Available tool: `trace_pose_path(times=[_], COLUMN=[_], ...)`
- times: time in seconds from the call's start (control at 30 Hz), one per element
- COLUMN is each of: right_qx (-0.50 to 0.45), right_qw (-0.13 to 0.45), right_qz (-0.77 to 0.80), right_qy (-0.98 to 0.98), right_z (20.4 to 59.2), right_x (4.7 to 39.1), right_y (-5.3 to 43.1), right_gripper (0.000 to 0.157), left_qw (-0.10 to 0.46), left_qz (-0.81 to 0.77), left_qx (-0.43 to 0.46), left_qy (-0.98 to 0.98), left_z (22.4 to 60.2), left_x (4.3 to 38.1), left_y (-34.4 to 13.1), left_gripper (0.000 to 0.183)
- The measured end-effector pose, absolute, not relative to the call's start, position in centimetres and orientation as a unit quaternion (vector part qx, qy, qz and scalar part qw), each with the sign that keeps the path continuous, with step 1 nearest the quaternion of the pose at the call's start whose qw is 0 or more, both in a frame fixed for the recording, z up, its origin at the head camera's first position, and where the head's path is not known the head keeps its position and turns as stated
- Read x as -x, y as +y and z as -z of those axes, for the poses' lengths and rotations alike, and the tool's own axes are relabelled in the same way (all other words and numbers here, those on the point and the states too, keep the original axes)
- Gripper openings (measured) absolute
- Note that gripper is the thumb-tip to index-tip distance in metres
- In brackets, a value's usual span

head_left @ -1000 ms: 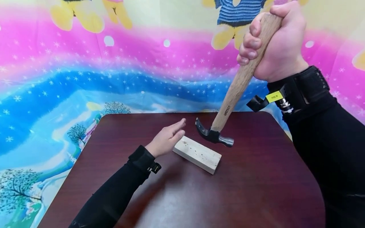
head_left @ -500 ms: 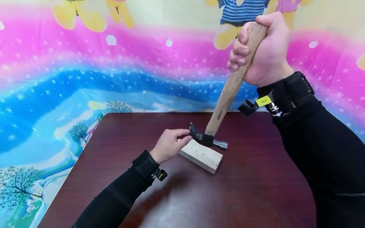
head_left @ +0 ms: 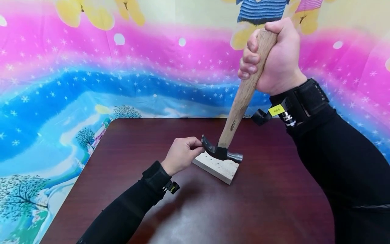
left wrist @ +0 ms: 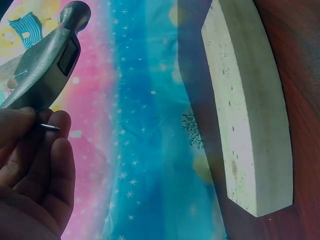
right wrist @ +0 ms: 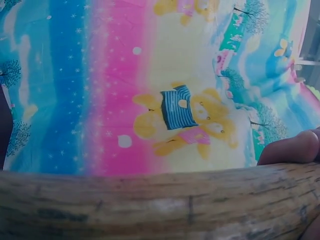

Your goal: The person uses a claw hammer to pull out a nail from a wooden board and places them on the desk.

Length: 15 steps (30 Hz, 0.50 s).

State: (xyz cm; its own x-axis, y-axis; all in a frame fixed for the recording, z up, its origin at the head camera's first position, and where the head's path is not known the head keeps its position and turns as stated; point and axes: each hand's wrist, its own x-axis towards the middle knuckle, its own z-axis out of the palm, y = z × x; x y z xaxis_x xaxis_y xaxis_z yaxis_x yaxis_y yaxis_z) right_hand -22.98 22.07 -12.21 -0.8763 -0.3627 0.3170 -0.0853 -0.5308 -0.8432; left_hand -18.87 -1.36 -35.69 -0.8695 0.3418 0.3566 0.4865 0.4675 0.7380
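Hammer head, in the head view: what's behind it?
The wooden block on the table; its near long side and part of its speckled top show. The hammer head hides part of the top's far edge.

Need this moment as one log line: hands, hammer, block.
right hand: grips hammer, head down | left hand: pinches nail close to hammer | wooden block: on table, apart from hammer

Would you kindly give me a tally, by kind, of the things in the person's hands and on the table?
Claw hammer: 1, gripped by the right hand
Wooden block: 1, lying on the table
Nail: 1, pinched by the left hand, only its pointed end showing
Total: 3
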Motion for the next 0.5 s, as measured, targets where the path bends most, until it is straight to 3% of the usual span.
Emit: trace_pose_path(times=[0.5], right_qx=[0.204], right_qw=[0.131], right_qz=[0.842], right_qy=[0.482], right_z=[13.5], right_x=[23.3], right_y=[21.1], right_gripper=[0.041], left_qw=[0.136], left_qz=[0.420], left_qx=[0.322], left_qy=[-0.838], left_z=[37.5], left_x=[17.9], left_y=[-2.1], left_gripper=[0.005])
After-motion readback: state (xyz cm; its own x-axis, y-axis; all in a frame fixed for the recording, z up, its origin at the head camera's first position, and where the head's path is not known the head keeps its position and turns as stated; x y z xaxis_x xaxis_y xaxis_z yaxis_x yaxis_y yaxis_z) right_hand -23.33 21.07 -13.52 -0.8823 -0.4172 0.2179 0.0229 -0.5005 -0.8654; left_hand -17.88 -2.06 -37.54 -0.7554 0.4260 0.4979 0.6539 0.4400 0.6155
